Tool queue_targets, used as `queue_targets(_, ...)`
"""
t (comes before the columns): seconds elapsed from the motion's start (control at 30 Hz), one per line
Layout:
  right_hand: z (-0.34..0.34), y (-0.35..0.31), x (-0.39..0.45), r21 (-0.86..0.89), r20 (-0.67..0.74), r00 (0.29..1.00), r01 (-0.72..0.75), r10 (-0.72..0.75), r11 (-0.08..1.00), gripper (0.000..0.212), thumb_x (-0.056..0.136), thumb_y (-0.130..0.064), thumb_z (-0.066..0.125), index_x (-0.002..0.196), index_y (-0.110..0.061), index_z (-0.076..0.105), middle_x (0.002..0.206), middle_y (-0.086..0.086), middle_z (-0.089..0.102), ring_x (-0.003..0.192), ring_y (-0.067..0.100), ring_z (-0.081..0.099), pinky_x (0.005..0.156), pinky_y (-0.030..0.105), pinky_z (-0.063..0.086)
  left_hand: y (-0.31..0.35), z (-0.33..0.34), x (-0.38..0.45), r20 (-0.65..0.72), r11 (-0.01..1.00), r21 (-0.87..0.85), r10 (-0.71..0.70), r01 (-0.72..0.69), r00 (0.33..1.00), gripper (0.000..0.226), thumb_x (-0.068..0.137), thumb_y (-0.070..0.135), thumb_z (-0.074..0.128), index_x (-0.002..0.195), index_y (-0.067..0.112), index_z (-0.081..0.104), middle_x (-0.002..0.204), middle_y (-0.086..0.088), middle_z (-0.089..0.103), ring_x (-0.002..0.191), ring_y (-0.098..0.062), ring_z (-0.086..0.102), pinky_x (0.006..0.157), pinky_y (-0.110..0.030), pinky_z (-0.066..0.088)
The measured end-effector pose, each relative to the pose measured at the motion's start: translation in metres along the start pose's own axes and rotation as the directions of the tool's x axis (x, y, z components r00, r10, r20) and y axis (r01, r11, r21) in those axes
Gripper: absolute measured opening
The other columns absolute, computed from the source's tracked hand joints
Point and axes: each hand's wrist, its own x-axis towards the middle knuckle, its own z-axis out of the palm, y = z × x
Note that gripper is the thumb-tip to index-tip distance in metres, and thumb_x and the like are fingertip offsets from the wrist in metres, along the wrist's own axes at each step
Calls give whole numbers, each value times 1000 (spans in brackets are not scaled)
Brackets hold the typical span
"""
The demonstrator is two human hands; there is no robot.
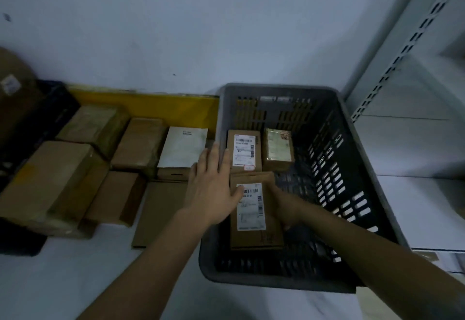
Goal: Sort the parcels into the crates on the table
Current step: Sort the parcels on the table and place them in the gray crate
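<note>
**Parcels at the grey crate: stock on the worktop**

Grey slotted crate [352, 148]: stands on the white worktop [63, 274], right of centre, against the wall. Contents: labelled brown parcel [254, 219] at the near middle of the floor; second labelled parcel [243, 150] behind it; small taped parcel [277, 149] just beside that one, to its right.

Right hand [286, 209]: inside the crate, fingers curled round the right edge of the labelled brown parcel, grip holding it.

Left hand [214, 184]: fingers straight and spread, grip released; it lies over the crate's left rim, thumb touching the parcel's label.

Loose stock left of the crate: white-topped box [183, 150] nearest the rim, partly behind the left hand; plain brown box [141, 143] next to it; taped box [95, 126] further left; large carton [47, 181] at front left; flat brown box [115, 197]; flat cardboard sheet [158, 214] beneath the left forearm.

Background: yellow tray [151, 106] along the wall; dark crate [37, 118] at far left; perforated metal shelving [415, 43] to the right
</note>
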Motion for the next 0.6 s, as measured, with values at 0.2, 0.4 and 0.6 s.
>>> queue_targets(0.2, 20, -10, 16, 104, 49, 999, 13, -18, 994, 70, 101, -31, 74, 159, -27, 36, 147, 7, 59, 120, 19, 60, 108, 32, 47, 2, 2, -1, -12, 999, 18, -32, 32, 999, 95, 100, 69, 45, 169, 23, -2, 177, -4, -13, 163, -33, -4, 130, -57, 16)
queue_targets(0.4, 42, -19, 26, -50, 85, 996, 28, -24, 998, 75, 104, -45, 69, 164, -24, 29, 153, 10, 55, 135, 27, 60, 111, 37, 51, 3, -1, -2, -3, 999, 35, -27, 28, 1000, 93, 102, 66, 44, 170, 21, -2, 177, -5, -15, 163, -34, -8, 131, -56, 13)
queue_targets(0.6, 56, -21, 36, -457, 30, 1000, 9, 5, 889, 79, 103, -46, 65, 163, -17, 24, 136, 14, 64, 118, 33, 67, 92, 44, 57, 4, -1, -3, -10, 999, 37, -30, 30, 1000, 94, 102, 66, 44, 170, 22, -4, 178, -6, -14, 163, -34, -8, 130, -55, 11)
